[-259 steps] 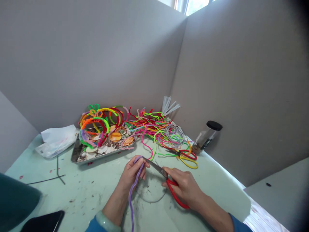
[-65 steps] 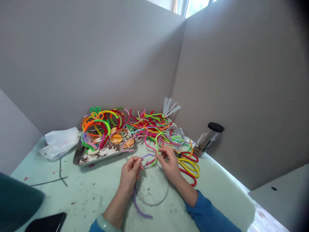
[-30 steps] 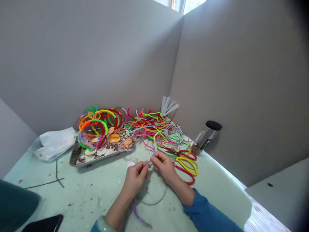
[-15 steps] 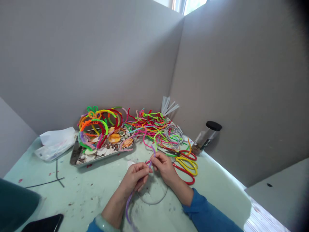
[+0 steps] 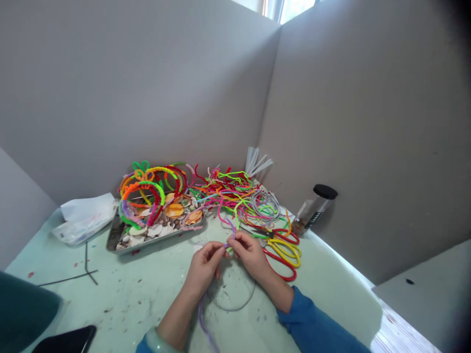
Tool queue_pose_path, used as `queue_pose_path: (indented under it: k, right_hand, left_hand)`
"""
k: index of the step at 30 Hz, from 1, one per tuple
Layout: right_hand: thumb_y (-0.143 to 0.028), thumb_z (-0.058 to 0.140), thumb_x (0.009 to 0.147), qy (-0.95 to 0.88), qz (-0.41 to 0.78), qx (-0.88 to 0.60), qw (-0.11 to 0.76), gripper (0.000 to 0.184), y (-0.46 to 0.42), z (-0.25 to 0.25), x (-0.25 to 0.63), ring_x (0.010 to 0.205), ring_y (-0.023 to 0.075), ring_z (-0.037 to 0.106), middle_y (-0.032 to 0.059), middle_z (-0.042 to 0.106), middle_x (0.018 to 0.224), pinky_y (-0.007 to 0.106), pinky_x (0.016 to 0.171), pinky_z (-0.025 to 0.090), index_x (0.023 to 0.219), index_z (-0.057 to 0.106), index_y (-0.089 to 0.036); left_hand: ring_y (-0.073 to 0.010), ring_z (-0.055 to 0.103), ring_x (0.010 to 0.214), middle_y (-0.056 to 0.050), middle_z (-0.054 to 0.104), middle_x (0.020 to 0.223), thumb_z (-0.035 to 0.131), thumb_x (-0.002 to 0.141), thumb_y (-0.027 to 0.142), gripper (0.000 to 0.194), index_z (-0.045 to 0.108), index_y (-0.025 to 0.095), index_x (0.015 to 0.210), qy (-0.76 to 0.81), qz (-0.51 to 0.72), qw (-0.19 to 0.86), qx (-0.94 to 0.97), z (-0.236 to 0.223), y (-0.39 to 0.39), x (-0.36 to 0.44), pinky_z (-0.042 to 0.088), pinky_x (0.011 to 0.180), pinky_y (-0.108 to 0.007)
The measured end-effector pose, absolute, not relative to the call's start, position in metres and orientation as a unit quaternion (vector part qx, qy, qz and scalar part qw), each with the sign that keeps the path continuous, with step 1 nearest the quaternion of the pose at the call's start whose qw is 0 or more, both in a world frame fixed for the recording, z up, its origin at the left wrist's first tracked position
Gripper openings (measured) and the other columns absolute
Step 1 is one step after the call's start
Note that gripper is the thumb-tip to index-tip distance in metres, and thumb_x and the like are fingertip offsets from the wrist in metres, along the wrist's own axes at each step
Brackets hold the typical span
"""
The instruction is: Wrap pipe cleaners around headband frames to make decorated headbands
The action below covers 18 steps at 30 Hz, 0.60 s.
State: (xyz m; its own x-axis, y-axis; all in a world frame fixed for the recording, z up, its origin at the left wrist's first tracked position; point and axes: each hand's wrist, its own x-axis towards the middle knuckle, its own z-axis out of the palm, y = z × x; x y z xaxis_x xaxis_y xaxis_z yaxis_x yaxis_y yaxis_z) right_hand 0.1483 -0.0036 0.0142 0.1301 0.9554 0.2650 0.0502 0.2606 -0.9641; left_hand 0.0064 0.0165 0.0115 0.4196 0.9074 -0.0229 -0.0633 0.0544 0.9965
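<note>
I'm pinching the fuzzy purple stem (image 5: pixel 203 321) with my left hand (image 5: pixel 202 269) and right hand (image 5: pixel 250 252), setting both grips close for finer control, leaving its near end loose.

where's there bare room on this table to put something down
Left: between tray, left forearm and dark slab, specks aside. Right: between scissors, right sleeve and the table edge. Crowded: the back, from tray through pipe cleaners to jar.

The pale green desk (image 5: pixel 331 289) is carrying a shell-filled tray (image 5: pixel 154 241) at far left. Scissors (image 5: pixel 281 252) are lying right of centre.
</note>
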Motion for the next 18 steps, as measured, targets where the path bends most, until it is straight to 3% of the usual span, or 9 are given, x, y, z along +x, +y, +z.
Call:
queue_pose_path:
  k: [4,10,18]
  right_hand:
    - [-0.031,0.058,0.081,-0.541,0.367,-0.475,0.589,0.014,-0.0018,0.0062,0.1483,0.055,0.0096,0.044,-0.0006,0.053,0.071,0.021,0.049,0.034,0.078,0.059,-0.018]
    - [-0.037,0.059,0.079,-0.492,0.397,-0.472,0.614,0.019,0.0004,0.0048,0.1498,0.049,0.0081,0.038,-0.0045,0.044,0.060,0.020,0.045,0.031,0.078,0.055,-0.018]
    - [-0.036,0.057,0.080,-0.497,0.390,-0.463,0.622,0.018,0.0005,0.0040,0.1490,0.052,0.0091,0.041,-0.0035,0.047,0.067,0.021,0.048,0.034,0.085,0.050,-0.020]
  left_hand:
    - [-0.0062,0.039,0.033,0.002,0.059,0.060,0.058,0.074,0.048,0.033,0.056,0.015,0.076,0.442,0.408,0.548,0.581,0.0064,0.0184,0.0052,0.030,0.033,-0.020]
    - [-0.0098,0.044,0.046,0.002,0.052,0.050,0.060,0.074,0.042,0.029,0.056,0.017,0.060,0.456,0.417,0.453,0.643,0.0081,0.0169,0.0034,0.032,0.046,-0.020]
    - [-0.0088,0.037,0.042,0.005,0.043,0.043,0.058,0.074,0.041,0.028,0.052,0.018,0.059,0.451,0.408,0.467,0.642,0.0086,0.0154,0.0045,0.025,0.044,-0.020]
